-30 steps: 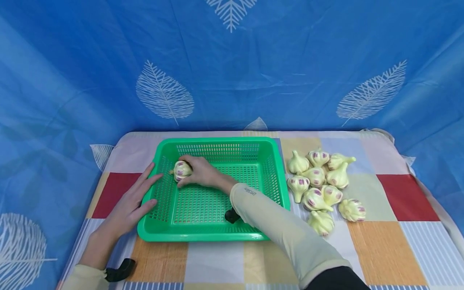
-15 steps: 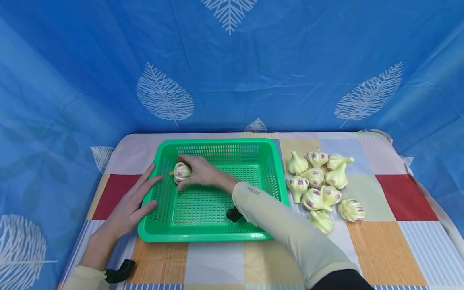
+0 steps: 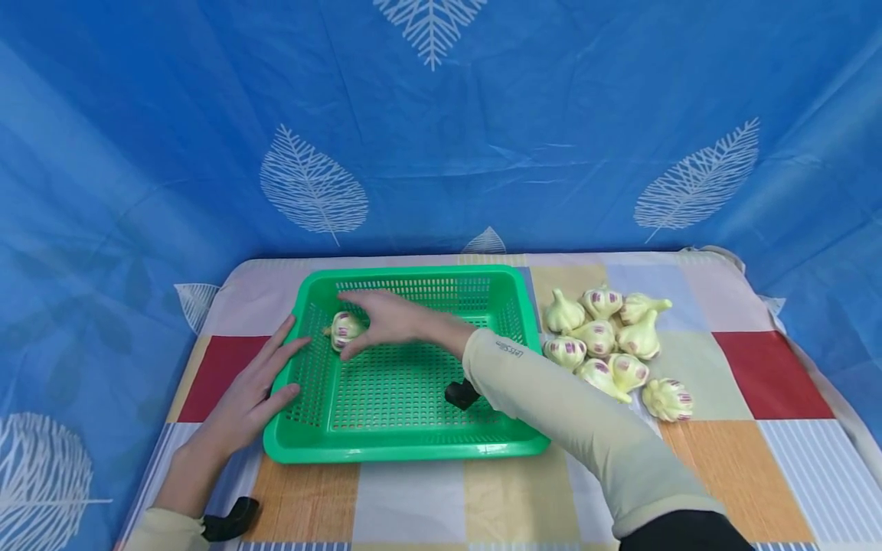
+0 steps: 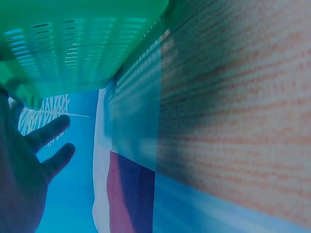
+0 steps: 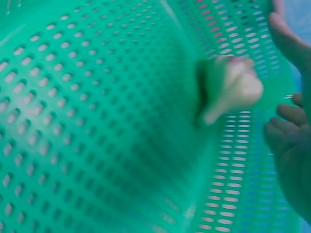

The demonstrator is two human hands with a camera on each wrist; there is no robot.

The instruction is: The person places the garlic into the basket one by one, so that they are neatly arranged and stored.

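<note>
A garlic bulb [image 3: 347,330] with purple streaks lies inside the green plastic basket [image 3: 406,453], near its left wall. Thumb and fingers of my right hand [image 3: 391,317] are spread apart just right of the bulb, with a gap between them and it. In the right wrist view the blurred bulb [image 5: 237,87] sits on the basket floor, apart from the right hand [image 5: 294,155]. My left hand [image 3: 241,399] rests its straight fingertips on the basket's left rim. From the left wrist view, that hand [image 4: 24,170] shows extended fingers beside the basket wall [image 4: 73,53].
Several more garlic bulbs [image 3: 598,338] lie grouped on the checked tablecloth [image 3: 513,497] right of the basket; the right forearm hides part of the group. One bulb [image 3: 668,399] lies at its near right side. A blue leaf-print curtain [image 3: 441,168] closes off the back and sides.
My right hand has let go of the garlic bulb and drawn back a little to the right, its fingers wider apart. The bulb stays in the basket; my left hand holds its place.
</note>
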